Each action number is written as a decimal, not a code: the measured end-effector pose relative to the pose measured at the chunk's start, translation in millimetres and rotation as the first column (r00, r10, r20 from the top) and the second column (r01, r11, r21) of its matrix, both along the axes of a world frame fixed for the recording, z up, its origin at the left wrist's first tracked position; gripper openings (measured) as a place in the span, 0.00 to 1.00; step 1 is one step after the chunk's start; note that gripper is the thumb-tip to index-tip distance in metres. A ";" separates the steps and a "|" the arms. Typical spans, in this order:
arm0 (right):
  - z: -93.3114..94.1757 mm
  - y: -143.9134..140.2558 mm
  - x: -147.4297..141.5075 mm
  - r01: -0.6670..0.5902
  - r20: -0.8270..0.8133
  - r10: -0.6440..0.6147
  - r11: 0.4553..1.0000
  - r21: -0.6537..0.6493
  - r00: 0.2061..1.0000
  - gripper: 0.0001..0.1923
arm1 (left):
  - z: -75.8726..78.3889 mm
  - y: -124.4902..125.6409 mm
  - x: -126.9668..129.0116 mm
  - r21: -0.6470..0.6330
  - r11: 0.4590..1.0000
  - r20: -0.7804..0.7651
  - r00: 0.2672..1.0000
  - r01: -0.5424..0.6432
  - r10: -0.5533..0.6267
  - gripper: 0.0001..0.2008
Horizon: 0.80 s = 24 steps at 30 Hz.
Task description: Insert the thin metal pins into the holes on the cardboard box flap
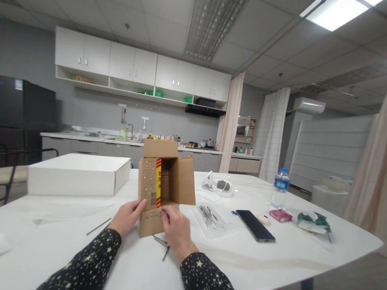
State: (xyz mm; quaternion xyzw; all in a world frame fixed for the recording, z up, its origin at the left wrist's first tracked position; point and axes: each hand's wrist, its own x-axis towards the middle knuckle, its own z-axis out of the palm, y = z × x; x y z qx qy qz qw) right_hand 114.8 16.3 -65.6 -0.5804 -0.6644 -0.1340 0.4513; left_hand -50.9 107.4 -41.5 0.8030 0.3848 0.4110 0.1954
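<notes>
Open brown cardboard box held long axis upright
Left edge clamped by left grip; bottom flap met by right grip, closure cannot be told

One head-worn camera looks forward — over the table close below — toward wall cabinets well beyond.

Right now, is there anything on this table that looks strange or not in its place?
The cardboard box in the left hand looks odd: small round spots, hard to identify, dot its side, unusual for packaging. A thin rod lies left of that hand, apart from the metal pieces on the clear plastic.
</notes>
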 end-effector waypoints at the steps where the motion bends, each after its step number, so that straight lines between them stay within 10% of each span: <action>1: -0.1 -0.2 0.1 -0.005 0.003 0.005 1.000 -0.001 1.000 0.11 | 0.1 -0.2 0.0 -0.002 1.000 0.000 1.000 0.000 0.000 0.28; 24: 4.0 -5.7 -5.9 -0.005 0.122 0.009 1.000 -0.029 0.992 0.14 | -4.9 6.6 -2.3 0.032 0.999 0.001 1.000 -0.021 0.021 0.27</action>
